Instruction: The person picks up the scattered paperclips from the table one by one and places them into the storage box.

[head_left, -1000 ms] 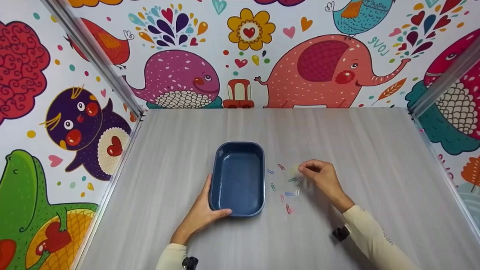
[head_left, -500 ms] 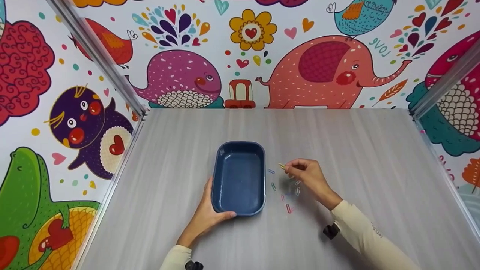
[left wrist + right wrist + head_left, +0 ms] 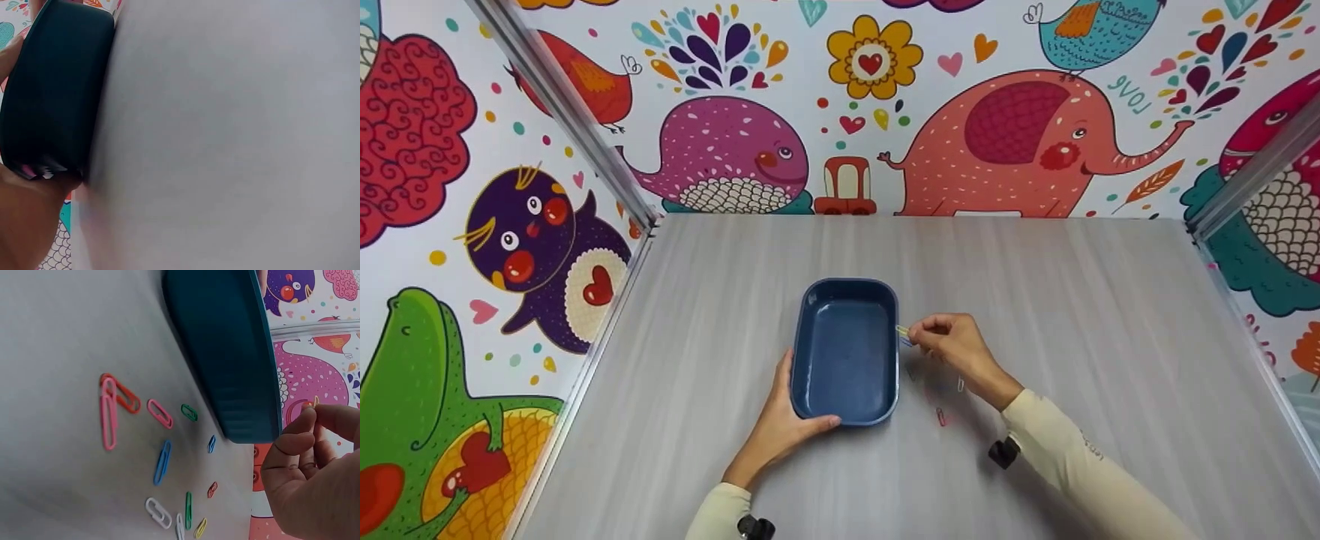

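Observation:
A blue rectangular tray [image 3: 846, 424] sits on the table. My left hand [image 3: 780, 435] holds it by the near left corner, thumb at the near rim and fingers along the left side. Thumb and fingertips of my right hand [image 3: 956, 349] pinch a yellow paper clip [image 3: 903, 330] close by the tray's right rim. In the right wrist view that hand is higher than the tabletop, beside the tray's wall [image 3: 230, 365]. Several paper clips lie on the table, among them a pink one [image 3: 108, 413], a blue one [image 3: 162, 462] and a white one [image 3: 158, 513]. From the head view, my right hand hides some.
The grey wood-grain table [image 3: 720, 300] meets walls printed with cartoon animals at the back and sides. Metal strips [image 3: 577, 142] run along the wall corners. Small black devices [image 3: 1003, 453] are worn at both wrists.
My right hand has lifted the yellow paper clip and carried it left, toward the tray's right rim. My left hand keeps its hold on the tray. The head view has shifted slightly.

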The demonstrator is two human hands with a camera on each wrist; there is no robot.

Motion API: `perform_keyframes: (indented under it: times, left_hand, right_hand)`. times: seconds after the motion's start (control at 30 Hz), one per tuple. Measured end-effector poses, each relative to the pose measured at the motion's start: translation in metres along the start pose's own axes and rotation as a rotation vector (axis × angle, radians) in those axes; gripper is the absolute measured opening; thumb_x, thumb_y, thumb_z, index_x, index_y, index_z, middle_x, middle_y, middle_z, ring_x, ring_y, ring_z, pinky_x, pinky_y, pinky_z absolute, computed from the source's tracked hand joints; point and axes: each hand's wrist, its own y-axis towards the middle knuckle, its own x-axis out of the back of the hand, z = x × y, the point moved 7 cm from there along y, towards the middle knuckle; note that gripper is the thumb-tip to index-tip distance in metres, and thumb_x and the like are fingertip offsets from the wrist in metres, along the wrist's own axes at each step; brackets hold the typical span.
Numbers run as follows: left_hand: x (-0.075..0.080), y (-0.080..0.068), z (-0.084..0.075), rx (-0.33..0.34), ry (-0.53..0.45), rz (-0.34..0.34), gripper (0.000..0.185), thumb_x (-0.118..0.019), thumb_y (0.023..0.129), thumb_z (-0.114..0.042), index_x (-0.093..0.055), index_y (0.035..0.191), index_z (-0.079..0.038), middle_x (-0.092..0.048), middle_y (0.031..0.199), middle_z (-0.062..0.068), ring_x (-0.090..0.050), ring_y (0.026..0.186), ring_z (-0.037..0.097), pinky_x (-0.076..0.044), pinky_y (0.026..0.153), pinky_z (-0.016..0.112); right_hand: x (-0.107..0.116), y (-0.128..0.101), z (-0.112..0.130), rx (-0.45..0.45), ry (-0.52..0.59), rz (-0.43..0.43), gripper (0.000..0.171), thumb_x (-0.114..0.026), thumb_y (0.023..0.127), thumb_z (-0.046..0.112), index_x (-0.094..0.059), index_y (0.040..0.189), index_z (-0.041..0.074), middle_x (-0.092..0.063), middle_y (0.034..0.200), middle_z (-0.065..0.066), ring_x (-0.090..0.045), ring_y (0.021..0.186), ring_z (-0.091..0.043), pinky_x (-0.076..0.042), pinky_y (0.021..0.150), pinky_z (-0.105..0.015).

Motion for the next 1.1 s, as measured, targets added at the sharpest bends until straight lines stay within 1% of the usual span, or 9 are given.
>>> perform_keyframes:
  times: [0.2,0.37,0.47,0.6,0.77,0.9,1.0,1.1]
  left_hand:
    - [-0.001,0.001,-0.002,0.006,-0.007,0.002,0.14,-0.101,0.08,-0.031,-0.004,0.176,-0.003,-0.008,0.182,0.025,-0.012,0.167,0.046,-0.015,0.13,0.069]
    - [-0.001,0.001,-0.001,-0.007,-0.019,0.0,0.14,-0.102,0.079,-0.031,-0.004,0.176,-0.003,-0.01,0.182,0.023,-0.014,0.167,0.045,-0.015,0.13,0.068]
    - [-0.001,0.002,0.0,-0.011,-0.027,-0.002,0.14,-0.102,0.079,-0.028,-0.004,0.176,-0.003,-0.01,0.182,0.022,-0.015,0.166,0.044,-0.015,0.13,0.068]
    - [-0.002,0.002,0.0,-0.006,-0.032,0.0,0.141,-0.102,0.08,-0.03,-0.003,0.176,-0.002,-0.009,0.182,0.023,-0.014,0.167,0.044,-0.015,0.13,0.066]
    - [-0.003,0.002,-0.001,-0.005,-0.029,0.006,0.141,-0.102,0.08,-0.032,-0.003,0.176,-0.002,-0.009,0.182,0.023,-0.016,0.166,0.044,-0.016,0.13,0.066]
    - [-0.003,0.003,0.0,-0.017,-0.02,0.006,0.141,-0.102,0.079,-0.033,-0.004,0.176,-0.002,-0.011,0.182,0.021,-0.017,0.166,0.043,-0.016,0.13,0.066]
    - [-0.002,0.004,0.0,-0.031,-0.023,0.004,0.14,-0.102,0.079,-0.029,-0.005,0.176,-0.002,-0.011,0.182,0.02,-0.017,0.166,0.043,-0.016,0.13,0.066]
    - [-0.002,0.004,0.001,-0.033,-0.022,0.006,0.14,-0.102,0.079,-0.028,-0.004,0.176,-0.002,-0.01,0.183,0.02,-0.016,0.166,0.042,-0.016,0.13,0.066]
  right_hand:
    - [-0.005,0.007,0.004,-0.02,-0.028,-0.004,0.011,-0.077,0.099,0.006,-0.082,0.1,-0.003,-0.073,0.085,-0.012,-0.06,0.074,-0.022,-0.048,0.059,-0.027]
    - [-0.014,0.013,0.01,-0.021,-0.03,0.009,0.011,-0.079,0.098,0.007,-0.082,0.1,-0.004,-0.072,0.081,-0.008,-0.06,0.072,-0.019,-0.049,0.058,-0.027]
    - [-0.022,0.017,0.013,-0.013,-0.03,0.021,0.009,-0.079,0.097,0.005,-0.082,0.097,-0.003,-0.072,0.08,-0.008,-0.058,0.069,-0.016,-0.045,0.056,-0.025]
    - [-0.032,0.02,0.018,0.01,-0.042,0.04,0.008,-0.079,0.097,0.004,-0.083,0.095,-0.002,-0.07,0.078,-0.005,-0.053,0.064,-0.012,-0.041,0.054,-0.022]
    - [-0.041,0.026,0.026,0.044,-0.126,0.058,0.007,-0.081,0.098,0.007,-0.084,0.093,0.002,-0.067,0.076,0.002,-0.052,0.063,-0.01,-0.041,0.055,-0.022]
    - [-0.049,0.031,0.032,0.082,-0.179,0.074,0.006,-0.082,0.097,0.006,-0.084,0.092,0.002,-0.066,0.074,0.003,-0.052,0.062,-0.01,-0.042,0.056,-0.022]
    - [-0.056,0.035,0.037,0.113,-0.207,0.09,0.006,-0.082,0.097,0.005,-0.085,0.092,0.002,-0.066,0.073,0.003,-0.052,0.062,-0.009,-0.043,0.056,-0.021]
    - [-0.062,0.037,0.04,0.152,-0.255,0.105,0.007,-0.081,0.098,0.005,-0.085,0.091,0.004,-0.069,0.075,0.002,-0.055,0.064,-0.009,-0.046,0.058,-0.022]
